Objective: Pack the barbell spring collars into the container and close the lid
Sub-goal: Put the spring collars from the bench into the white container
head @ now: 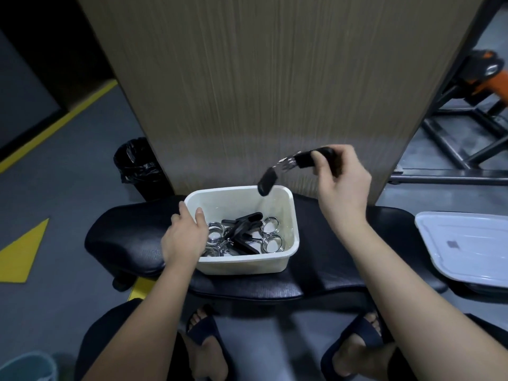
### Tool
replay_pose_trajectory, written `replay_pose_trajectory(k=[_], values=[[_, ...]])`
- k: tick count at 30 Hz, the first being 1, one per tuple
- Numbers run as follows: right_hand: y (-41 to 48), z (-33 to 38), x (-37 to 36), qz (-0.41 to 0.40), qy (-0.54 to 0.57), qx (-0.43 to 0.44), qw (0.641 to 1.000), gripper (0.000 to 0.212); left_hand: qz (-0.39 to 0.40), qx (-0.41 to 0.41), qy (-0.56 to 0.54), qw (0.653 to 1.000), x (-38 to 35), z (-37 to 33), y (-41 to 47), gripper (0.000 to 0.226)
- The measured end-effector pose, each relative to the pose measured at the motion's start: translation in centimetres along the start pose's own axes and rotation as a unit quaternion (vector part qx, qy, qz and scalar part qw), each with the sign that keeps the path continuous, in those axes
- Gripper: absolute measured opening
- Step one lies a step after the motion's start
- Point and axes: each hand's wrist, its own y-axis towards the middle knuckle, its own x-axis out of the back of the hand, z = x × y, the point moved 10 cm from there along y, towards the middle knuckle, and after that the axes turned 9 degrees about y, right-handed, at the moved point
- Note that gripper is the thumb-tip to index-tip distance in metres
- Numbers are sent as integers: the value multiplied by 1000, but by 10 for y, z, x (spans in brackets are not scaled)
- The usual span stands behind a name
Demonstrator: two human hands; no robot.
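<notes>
A white plastic container stands on the black padded bench. Several spring collars, chrome coils with black handles, lie inside it. My left hand grips the container's left wall, thumb inside the rim. My right hand is raised above the container's far right corner and pinches one black handle of a spring collar; its other handle hangs down over the rim. The clear lid lies flat at the right end of the bench.
A tall wood-grain panel rises just behind the bench. A black-lined bin stands on the floor to the left. Metal gym frames are at the right. My sandalled feet are under the bench's near edge.
</notes>
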Motion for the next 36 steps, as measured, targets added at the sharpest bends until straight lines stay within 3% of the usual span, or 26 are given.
replay_pose_trajectory(k=[5,11,27,31,36], values=[[-34,-28,-60,120,-28,-116,986,20,2,-2,-7,1000,2,1,-2,60],[-49,-59,-79,124,-19,-175,976,20,11,2,-11,1000,0,3,0,62],[-46,-42,-147,220,-89,-54,970,21,8,9,-78,997,3,8,1,67],[-53,-44,-171,292,-178,0,940,25,12,9,-85,996,2,8,1,68],[-84,-74,-204,395,-213,-34,893,30,11,9,-93,996,0,9,1,68]])
